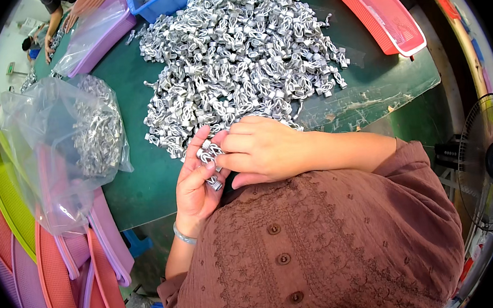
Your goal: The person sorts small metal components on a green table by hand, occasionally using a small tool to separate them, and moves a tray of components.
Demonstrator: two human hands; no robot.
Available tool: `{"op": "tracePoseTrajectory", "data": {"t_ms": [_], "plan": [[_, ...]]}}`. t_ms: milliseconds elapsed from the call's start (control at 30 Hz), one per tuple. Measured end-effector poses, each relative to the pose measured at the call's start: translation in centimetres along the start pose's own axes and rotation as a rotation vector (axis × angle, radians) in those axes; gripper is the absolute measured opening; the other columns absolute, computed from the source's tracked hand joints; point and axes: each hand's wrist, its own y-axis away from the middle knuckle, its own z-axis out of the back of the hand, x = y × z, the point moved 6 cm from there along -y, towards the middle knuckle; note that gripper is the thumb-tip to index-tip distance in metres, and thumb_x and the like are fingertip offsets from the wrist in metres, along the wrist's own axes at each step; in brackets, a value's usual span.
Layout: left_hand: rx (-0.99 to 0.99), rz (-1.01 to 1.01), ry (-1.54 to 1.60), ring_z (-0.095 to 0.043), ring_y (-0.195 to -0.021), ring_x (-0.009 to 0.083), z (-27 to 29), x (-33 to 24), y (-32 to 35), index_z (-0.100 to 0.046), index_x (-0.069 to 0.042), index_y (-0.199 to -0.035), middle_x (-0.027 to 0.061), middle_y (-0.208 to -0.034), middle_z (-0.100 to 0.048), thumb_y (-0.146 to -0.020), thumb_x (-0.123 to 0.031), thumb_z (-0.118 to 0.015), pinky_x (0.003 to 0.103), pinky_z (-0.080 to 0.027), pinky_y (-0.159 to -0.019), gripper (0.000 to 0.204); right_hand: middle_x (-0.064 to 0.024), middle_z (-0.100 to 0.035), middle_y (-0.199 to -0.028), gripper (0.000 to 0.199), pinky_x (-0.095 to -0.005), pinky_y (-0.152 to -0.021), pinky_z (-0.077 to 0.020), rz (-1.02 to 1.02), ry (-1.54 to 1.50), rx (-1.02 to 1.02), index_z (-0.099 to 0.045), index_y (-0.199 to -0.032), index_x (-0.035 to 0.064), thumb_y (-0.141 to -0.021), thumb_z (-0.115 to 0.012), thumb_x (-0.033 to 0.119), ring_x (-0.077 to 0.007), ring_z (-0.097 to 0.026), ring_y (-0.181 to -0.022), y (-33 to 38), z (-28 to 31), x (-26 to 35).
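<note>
In my left hand [196,187] lie several small silvery looped pieces [210,154], each with a ribbed, cap-like end. The thumb and fingers of that hand are curled round them. My right hand [263,150] reaches across from the right, its fingers bent and pinching at the same pieces; its fingertips are partly hidden. Just beyond both hands, a big heap of the same silvery pieces [239,56] spreads over the green table [136,191]. A bracelet circles my left wrist.
A clear plastic bag [55,146] of similar pieces stands at the left, above stacked coloured baskets [56,273]. Purple [101,35], blue [168,4] and red [380,13] baskets line the far side. A fan [481,161] stands at the right. Another person's hand [49,51] shows far left.
</note>
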Motion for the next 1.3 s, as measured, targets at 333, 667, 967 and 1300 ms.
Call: {"op": "tracePoseTrajectory", "data": {"t_ms": [333, 667, 967, 1300], "plan": [[-0.023, 0.017, -0.007, -0.045, -0.116, 0.0242, 0.0, 0.1, 0.0, -0.029, -0.004, -0.134, 0.0165, -0.131, -0.039, -0.084, 0.000, -0.042, 0.039, -0.035, -0.098, 0.052, -0.0077, -0.055, -0.084, 0.014, -0.0340, -0.061, -0.0454, -0.072, 0.045, -0.056, -0.057, -0.081, 0.0063, -0.069, -0.058, 0.014, -0.0239, -0.057, -0.072, 0.1, -1.7, -1.0], [0.028, -0.043, 0.143, -0.052, -0.102, 0.0206, 0.0, -0.6, 1.2, -0.026, -0.001, -0.134, 0.0120, -0.117, -0.050, -0.079, 0.000, -0.046, 0.037, -0.038, -0.095, 0.059, -0.0081, -0.056, -0.092, 0.019, -0.0348, -0.063, -0.0469, -0.120, -0.009, -0.098, -0.056, -0.084, 0.0062, -0.069, -0.065, 0.013, -0.0257, -0.057, -0.075, -0.7, -1.6, -0.3], [0.029, -0.218, 0.154, -0.045, -0.112, 0.0247, 0.7, -1.8, 5.5, -0.029, 0.000, -0.133, 0.0167, -0.124, -0.043, -0.079, 0.003, -0.040, 0.037, -0.035, -0.099, 0.055, -0.0100, -0.055, -0.090, 0.016, -0.0348, -0.061, -0.0473, -0.096, -0.205, -0.158, -0.052, -0.082, 0.0043, -0.069, -0.063, 0.004, -0.0283, -0.057, -0.077, -3.0, -2.6, 2.3], [-0.008, -0.517, 0.063, -0.045, -0.114, 0.0258, 2.8, -2.5, 13.9, -0.032, -0.002, -0.130, 0.0184, -0.127, -0.040, -0.088, -0.001, -0.043, 0.040, -0.038, -0.098, 0.044, -0.0069, -0.052, -0.081, 0.019, -0.0251, -0.056, -0.0456, -0.125, -0.498, -0.100, -0.051, -0.086, 0.0015, -0.071, -0.062, -0.001, -0.0144, -0.054, -0.067, -5.6, -6.2, 7.4]]}}
